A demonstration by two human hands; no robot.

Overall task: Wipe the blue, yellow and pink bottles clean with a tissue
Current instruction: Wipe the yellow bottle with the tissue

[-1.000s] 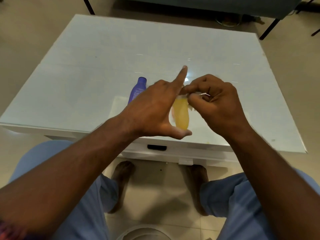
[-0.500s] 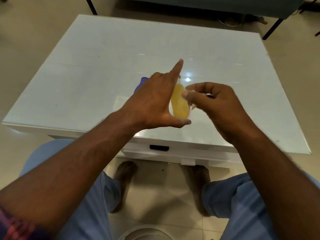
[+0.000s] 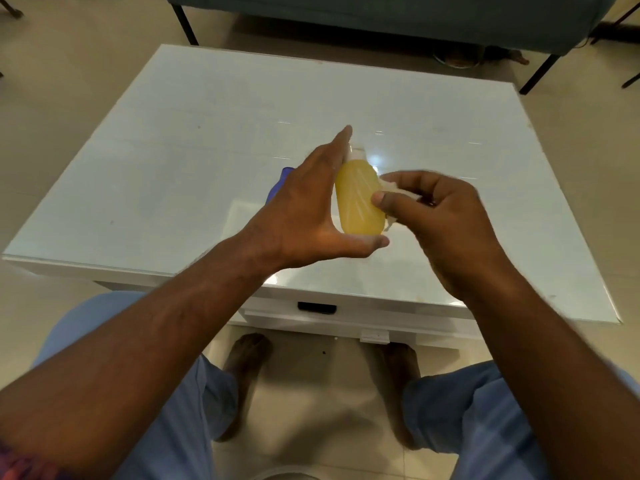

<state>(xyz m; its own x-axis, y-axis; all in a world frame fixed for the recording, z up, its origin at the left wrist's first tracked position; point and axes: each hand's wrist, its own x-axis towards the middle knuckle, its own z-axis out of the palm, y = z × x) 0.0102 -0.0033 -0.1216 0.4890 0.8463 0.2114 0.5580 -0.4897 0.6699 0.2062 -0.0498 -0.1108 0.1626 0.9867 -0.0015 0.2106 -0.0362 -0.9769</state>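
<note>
My left hand (image 3: pixel 308 206) holds the yellow bottle (image 3: pixel 358 199) upright above the white table (image 3: pixel 207 133), thumb under its base and index finger stretched up along its white cap. My right hand (image 3: pixel 436 216) pinches a white tissue (image 3: pixel 391 192) and presses it against the bottle's right side. The blue bottle (image 3: pixel 277 185) lies on the table behind my left hand, only a sliver of it showing. No pink bottle is visible.
The table's front edge with a dark drawer handle (image 3: pixel 317 307) lies just below my hands. My knees in blue trousers and bare feet are under it. A dark sofa (image 3: pixel 381 15) on thin legs stands beyond the table.
My right hand slid the tissue from the bottle's cap down to its lower right side. My left hand lifted the bottle a little and now hides more of the blue bottle.
</note>
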